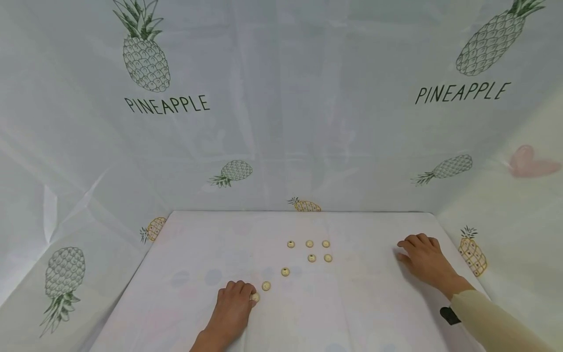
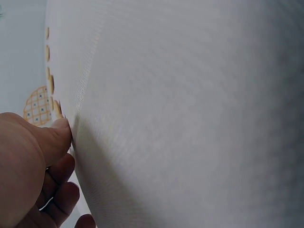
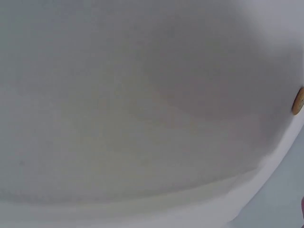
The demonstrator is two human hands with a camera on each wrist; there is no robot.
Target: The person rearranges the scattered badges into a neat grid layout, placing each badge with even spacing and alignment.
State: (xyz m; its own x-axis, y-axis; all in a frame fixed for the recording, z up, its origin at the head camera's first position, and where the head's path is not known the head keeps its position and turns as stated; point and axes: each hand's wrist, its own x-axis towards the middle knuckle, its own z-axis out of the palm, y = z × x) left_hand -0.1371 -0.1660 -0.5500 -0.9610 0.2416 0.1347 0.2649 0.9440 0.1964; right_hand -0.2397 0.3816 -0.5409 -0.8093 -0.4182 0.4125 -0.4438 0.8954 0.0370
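Observation:
Low on the table, my left hand (image 1: 233, 307) pinches a small round pale-wood disc (image 1: 255, 297) between thumb and fingertips. Up close in the left wrist view, the thumb (image 2: 59, 130) meets the table surface and the other fingers curl below it. Another disc (image 1: 266, 286) lies just beyond the held one, then a third (image 1: 285, 272) farther up and right. My right hand (image 1: 421, 256) is over the table's right side, fingers loosely bent, with nothing visible in it. A brownish disc (image 3: 298, 102) shows at the right wrist view's edge.
Several more discs lie in two short rows around the middle, among them a near one (image 1: 312, 258) and a far one (image 1: 291, 244). The white table (image 1: 374, 288) is bordered by pineapple-printed sheets (image 1: 281, 122). Something black (image 1: 449, 315) shows beside the right sleeve.

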